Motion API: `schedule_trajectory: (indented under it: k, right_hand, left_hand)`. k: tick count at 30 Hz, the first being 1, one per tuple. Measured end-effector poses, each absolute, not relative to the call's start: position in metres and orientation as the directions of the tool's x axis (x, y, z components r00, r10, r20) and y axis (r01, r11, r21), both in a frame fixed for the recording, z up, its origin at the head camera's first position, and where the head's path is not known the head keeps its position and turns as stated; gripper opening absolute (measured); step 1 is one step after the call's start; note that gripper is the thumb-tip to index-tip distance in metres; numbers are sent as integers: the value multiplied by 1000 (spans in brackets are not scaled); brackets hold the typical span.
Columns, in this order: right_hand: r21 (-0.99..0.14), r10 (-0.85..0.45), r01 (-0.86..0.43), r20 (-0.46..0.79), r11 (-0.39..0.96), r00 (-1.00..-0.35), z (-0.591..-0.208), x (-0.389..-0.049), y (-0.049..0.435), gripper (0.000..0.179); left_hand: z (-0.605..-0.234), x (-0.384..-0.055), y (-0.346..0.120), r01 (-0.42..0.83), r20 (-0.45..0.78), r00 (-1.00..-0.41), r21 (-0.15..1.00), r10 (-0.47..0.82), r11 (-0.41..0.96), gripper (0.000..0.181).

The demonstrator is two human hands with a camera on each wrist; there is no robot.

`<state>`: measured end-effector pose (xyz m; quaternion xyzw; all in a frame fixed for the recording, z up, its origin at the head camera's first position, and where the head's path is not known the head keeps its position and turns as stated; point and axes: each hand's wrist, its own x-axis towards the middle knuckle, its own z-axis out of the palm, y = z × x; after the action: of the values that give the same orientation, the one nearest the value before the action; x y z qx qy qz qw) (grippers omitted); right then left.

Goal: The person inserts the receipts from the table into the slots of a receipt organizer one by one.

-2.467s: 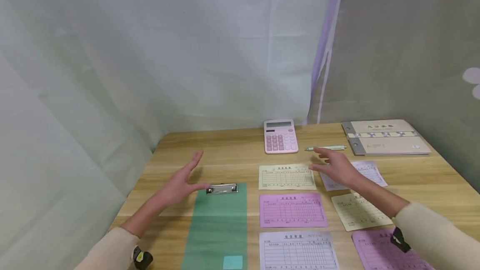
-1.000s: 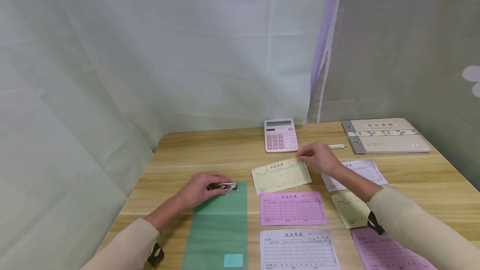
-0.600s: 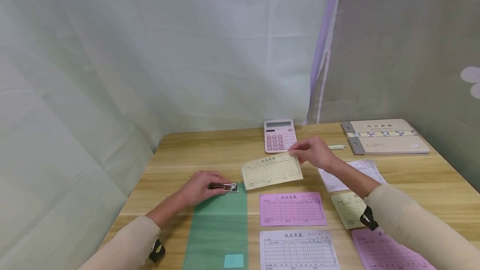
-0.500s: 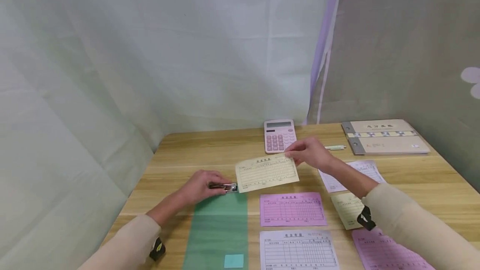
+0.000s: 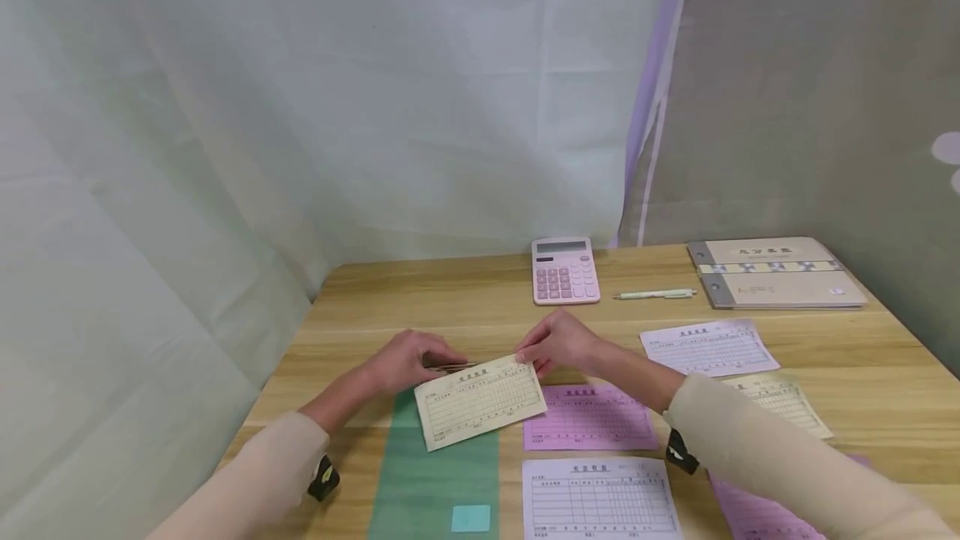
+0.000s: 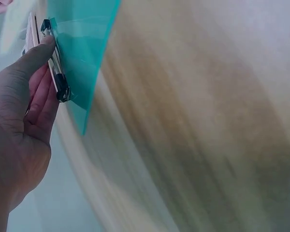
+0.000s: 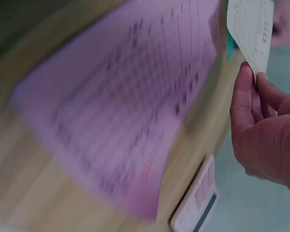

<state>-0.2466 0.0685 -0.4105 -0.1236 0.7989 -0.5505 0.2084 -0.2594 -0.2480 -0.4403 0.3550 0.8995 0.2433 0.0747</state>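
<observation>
My right hand (image 5: 572, 345) pinches the upper right corner of a pale yellow receipt slip (image 5: 482, 405). The slip hangs tilted over the top part of a translucent green clipboard (image 5: 435, 486). At that board's top edge my left hand (image 5: 405, 362) grips the metal clip (image 6: 62, 82), thumb on one side and fingers on the other, as the left wrist view shows. In the head view the slip and fingers hide most of the clip. Whether the slip touches the board cannot be told.
A pink slip (image 5: 592, 423) and a white slip (image 5: 600, 494) lie right of the clipboard. Farther right are another white slip (image 5: 708, 348), a yellow slip (image 5: 783, 407) and a pink slip (image 5: 757, 511). A calculator (image 5: 566, 272), a pen (image 5: 655, 294) and a ledger book (image 5: 780, 273) stand behind.
My left hand has reached the clip and taken hold of it. The right hand has picked up the yellow slip and carried it left and toward me, over the clipboard.
</observation>
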Motion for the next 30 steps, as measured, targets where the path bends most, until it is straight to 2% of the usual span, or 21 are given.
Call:
schedule_trajectory:
  k: [6,11,17,24,30]
  right_hand:
    - [-919,-410,76,-245,386,-879,-418,-238,36,5]
    - [-914,-372,91,-249,395,-894,-421,-236,20,5]
    - [-919,-379,72,-230,389,-896,-423,-238,11,4]
    - [-897,-369,20,-202,442,-907,-427,-241,8,3]
    - [-861,-357,-59,-146,505,-923,-430,-238,6,5]
  left_hand:
    - [-437,-262,-245,582,11,-727,539,686,608,26]
    - [-434,-261,-243,603,14,-714,522,700,603,27]
    - [-432,-260,-241,701,45,-663,388,747,598,27]
    - [-428,-250,-237,832,100,-551,133,828,538,30]
    - [-432,-239,-237,834,133,-551,46,824,550,32]
